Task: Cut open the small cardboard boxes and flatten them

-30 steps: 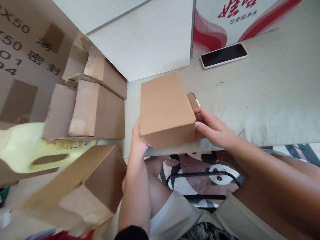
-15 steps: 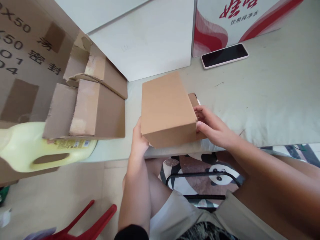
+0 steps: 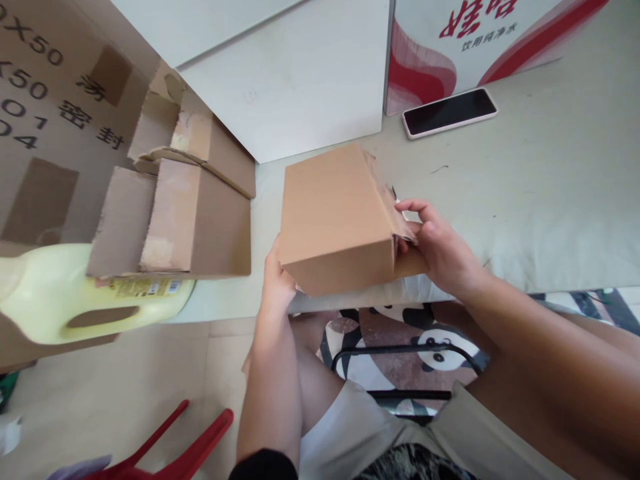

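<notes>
A small brown cardboard box (image 3: 333, 207) lies on the pale covered surface in front of me, its right end open with torn-edged flaps. My left hand (image 3: 278, 277) grips the box at its near left corner, most of the fingers hidden beneath or behind it. At the open end, my right hand (image 3: 443, 247) has its fingers closed around a torn upper flap (image 3: 384, 193). Below that hand another flap (image 3: 411, 262) sticks out to the right. Something small and white shows between the fingers, too little to name.
Two opened cardboard boxes (image 3: 220, 227) stand at the left, beside a yellow jug (image 3: 40, 293) and a large printed carton (image 3: 45, 193). White boxes (image 3: 300, 80) stand behind. A phone (image 3: 450, 113) lies near a red-and-white carton (image 3: 430, 67). A red plastic object (image 3: 200, 440) is low at left.
My right hand has moved slightly right and up, drawing the torn flap outward from the box's right end. My left hand and the box have hardly moved.
</notes>
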Tool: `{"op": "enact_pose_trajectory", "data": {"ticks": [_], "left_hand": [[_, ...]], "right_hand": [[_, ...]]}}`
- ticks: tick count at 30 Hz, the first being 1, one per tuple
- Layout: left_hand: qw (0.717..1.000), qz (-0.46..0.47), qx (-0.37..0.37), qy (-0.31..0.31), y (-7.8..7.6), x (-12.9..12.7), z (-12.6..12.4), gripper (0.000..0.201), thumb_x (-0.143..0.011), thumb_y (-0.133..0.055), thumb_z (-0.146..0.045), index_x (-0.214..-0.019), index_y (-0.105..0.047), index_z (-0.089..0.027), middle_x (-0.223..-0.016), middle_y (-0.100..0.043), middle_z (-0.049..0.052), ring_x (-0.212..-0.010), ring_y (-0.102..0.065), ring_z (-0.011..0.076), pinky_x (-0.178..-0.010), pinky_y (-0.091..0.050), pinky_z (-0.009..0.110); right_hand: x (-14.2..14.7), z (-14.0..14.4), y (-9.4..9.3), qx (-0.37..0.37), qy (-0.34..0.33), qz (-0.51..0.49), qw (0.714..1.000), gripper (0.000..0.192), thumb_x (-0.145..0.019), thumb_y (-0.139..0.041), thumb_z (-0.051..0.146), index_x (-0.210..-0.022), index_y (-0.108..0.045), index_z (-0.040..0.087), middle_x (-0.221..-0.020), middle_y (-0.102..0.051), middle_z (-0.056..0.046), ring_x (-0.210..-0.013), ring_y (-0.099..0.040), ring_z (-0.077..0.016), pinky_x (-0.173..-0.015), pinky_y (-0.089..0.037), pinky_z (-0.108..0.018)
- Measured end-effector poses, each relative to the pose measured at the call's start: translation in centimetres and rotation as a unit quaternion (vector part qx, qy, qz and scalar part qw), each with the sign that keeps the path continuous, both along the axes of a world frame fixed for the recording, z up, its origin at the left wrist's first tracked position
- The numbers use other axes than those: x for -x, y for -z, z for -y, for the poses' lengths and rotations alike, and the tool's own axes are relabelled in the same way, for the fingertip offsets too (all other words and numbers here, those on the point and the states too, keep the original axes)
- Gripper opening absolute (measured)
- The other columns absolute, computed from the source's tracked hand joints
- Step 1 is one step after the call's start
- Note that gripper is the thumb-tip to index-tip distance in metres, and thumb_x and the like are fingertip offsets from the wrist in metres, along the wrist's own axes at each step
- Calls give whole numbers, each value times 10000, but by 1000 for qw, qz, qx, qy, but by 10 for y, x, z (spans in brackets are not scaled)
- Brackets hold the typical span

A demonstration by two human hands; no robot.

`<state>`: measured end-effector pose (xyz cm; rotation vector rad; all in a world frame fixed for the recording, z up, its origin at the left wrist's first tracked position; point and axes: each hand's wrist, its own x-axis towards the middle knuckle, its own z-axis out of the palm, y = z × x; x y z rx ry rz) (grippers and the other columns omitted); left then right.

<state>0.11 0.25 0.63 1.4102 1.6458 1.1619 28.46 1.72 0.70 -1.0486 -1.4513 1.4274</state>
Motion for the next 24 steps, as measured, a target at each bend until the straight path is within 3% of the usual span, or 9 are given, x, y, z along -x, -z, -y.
{"op": "enact_pose_trajectory", "data": {"ticks": [6,9,11,13,16,20,24], "left_hand": [[999,8,-31,17,-1,-1,1,319,-819,-666,-374,-1096,-738,-234,-1214,-766,82,-1223,-690,267,-1046,-553,375],[999,4,-32,18,-1,-1,0,360,-791,-700,-383,-1116,-740,-232,-1200,-771,87,-1207,-698,286,-1024,-566,396],[999,6,-30,15,0,0,0,419,-771,-724,-410,-1148,-739,-229,-1200,-773,90,-1195,-702,296,-998,-579,402],[999,13,-29,9,2,1,0,432,-767,-733,-436,-1144,-747,-227,-1198,-776,88,-1175,-709,297,-978,-587,401],[999,17,-38,3,5,3,-1,405,-775,-744,-479,-1095,-762,-230,-1175,-783,88,-1134,-724,294,-952,-593,404],[998,28,-62,17,5,1,-3,489,-750,-774,-581,-1089,-751,-230,-1109,-788,87,-1068,-735,278,-920,-593,383],[993,46,-88,-64,3,-1,-6,480,-860,-648,-642,-1115,-724,-242,-1161,-758,71,-1084,-716,247,-947,-575,374]], "right_hand": [[3,-3,-9,86,67,-117,987,513,-843,-518,638,-1239,-422,327,-750,-464,14,-665,-485,-210,-659,-450,-356],[3,-5,-3,90,72,-151,982,385,-829,-576,655,-973,-537,301,-721,-464,12,-618,-451,-184,-610,-435,-338],[3,-4,4,75,70,-168,981,438,-816,-625,698,-773,-548,269,-684,-494,6,-610,-474,-170,-607,-450,-327],[2,-2,10,58,70,-180,980,489,-784,-692,722,-695,-581,254,-657,-552,4,-626,-538,-169,-635,-493,-323],[2,2,13,58,45,-178,981,447,-747,-776,691,-775,-681,256,-683,-653,4,-639,-636,-186,-648,-561,-343],[2,4,10,54,51,-164,984,401,-743,-819,627,-847,-712,255,-758,-725,-5,-591,-653,-177,-564,-573,-336],[3,4,5,17,83,-105,991,346,-806,-773,576,-844,-684,244,-806,-724,-24,-660,-662,-193,-602,-580,-355]]}}
